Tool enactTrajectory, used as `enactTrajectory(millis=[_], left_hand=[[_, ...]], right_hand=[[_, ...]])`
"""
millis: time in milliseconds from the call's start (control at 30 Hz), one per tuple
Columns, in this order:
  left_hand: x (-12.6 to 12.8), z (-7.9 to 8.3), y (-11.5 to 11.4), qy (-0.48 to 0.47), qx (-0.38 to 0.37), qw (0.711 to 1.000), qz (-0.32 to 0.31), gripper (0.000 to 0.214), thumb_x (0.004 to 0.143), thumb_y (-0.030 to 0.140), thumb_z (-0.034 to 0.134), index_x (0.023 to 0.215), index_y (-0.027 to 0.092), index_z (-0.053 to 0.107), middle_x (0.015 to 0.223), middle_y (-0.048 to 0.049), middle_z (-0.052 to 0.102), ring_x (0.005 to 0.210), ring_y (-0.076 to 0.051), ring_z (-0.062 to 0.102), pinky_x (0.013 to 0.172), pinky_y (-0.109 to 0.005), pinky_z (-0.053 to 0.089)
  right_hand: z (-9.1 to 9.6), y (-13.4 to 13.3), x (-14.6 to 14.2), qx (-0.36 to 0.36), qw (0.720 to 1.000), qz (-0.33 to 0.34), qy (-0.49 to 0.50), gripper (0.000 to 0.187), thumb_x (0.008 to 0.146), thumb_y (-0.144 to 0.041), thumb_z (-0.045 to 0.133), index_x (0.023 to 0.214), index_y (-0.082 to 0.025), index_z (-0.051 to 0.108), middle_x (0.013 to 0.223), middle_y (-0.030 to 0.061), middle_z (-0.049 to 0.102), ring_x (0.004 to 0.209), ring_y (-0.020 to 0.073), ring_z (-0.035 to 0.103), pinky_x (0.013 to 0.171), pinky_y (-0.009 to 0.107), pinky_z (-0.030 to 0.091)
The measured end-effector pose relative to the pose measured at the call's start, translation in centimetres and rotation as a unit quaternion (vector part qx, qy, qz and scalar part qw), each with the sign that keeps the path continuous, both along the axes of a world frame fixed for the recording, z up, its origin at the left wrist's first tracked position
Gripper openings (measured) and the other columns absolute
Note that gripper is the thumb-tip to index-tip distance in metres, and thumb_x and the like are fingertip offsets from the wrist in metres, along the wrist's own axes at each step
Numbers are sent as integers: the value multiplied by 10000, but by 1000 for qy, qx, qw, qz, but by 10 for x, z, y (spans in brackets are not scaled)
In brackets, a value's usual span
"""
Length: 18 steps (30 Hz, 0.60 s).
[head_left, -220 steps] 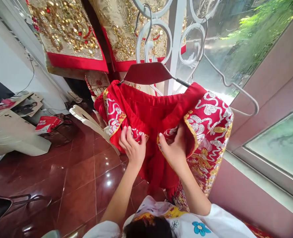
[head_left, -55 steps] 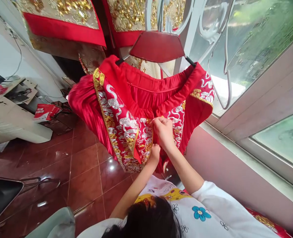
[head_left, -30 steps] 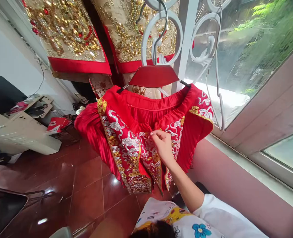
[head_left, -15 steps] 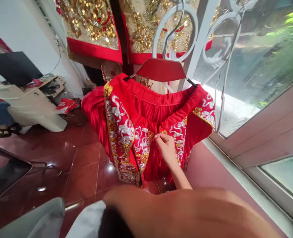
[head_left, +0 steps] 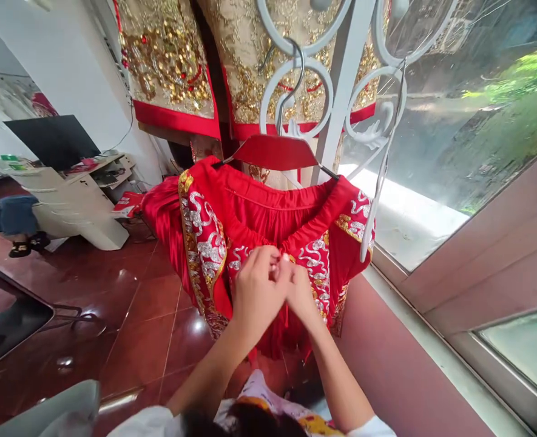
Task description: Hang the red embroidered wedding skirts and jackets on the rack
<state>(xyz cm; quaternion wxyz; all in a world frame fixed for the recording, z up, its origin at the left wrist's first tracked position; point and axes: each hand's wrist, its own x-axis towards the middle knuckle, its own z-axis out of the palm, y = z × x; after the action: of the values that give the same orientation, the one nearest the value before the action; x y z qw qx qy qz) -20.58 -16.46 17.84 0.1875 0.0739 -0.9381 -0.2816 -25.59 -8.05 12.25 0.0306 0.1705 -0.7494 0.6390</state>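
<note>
A red satin garment [head_left: 268,212] with silver and gold embroidery hangs on a red hanger [head_left: 275,152] hooked into a white scrolled window grille [head_left: 295,85]. My left hand [head_left: 256,291] and my right hand [head_left: 301,292] meet at the garment's front opening, just below its waistline. Both pinch the embroidered front edges where the two panels come together. The fingertips touch each other, and what lies between them is hidden.
Gold-sequinned garments with red hems [head_left: 172,73] hang behind the red one. A window sill [head_left: 432,340] runs along the right. A white desk with a dark monitor [head_left: 54,139] stands at the left, a seated person's legs [head_left: 8,218] beside it. The floor is glossy red tile [head_left: 127,328].
My left hand, out of view half a second ago, has come up to join my right hand at the front opening. The view has tilted slightly.
</note>
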Motion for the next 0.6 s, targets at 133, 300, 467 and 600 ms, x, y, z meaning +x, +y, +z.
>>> enactTrajectory(millis=[133, 300, 467, 600], left_hand=[[-25, -5, -16, -80, -78, 993, 28, 187, 897, 340, 501, 845, 178, 577, 869, -59, 664, 764, -213, 638, 651, -297, 433], [-22, -12, -13, -122, -124, 985, -12, 164, 927, 292, 455, 978, 167, 550, 947, -74, 668, 846, -213, 654, 639, -265, 416], [-23, -23, -19, -99, -33, 992, -66, 126, 904, 157, 438, 983, 173, 536, 849, -54, 670, 780, -178, 646, 616, -239, 398], [-24, -37, -28, -48, 52, 991, -117, 83, 838, 136, 485, 798, 193, 531, 718, -2, 616, 664, -134, 581, 609, -222, 385]], right_hand=[[-3, 0, 2, 92, 995, -25, 19, 362, 859, -379, 427, 565, -167, 421, 519, -31, 371, 509, 88, 309, 519, 235, 217], [6, 2, 11, 270, 960, -63, 37, 314, 899, -283, 388, 676, -153, 566, 600, 44, 570, 527, 122, 424, 561, 255, 239], [14, 7, 21, 326, 942, -69, 32, 276, 883, -266, 430, 737, -172, 645, 646, 60, 643, 546, 141, 507, 561, 255, 257], [7, 4, 21, 254, 935, -244, 31, 241, 848, -367, 500, 905, -178, 638, 680, 38, 650, 579, 146, 551, 576, 233, 304]])
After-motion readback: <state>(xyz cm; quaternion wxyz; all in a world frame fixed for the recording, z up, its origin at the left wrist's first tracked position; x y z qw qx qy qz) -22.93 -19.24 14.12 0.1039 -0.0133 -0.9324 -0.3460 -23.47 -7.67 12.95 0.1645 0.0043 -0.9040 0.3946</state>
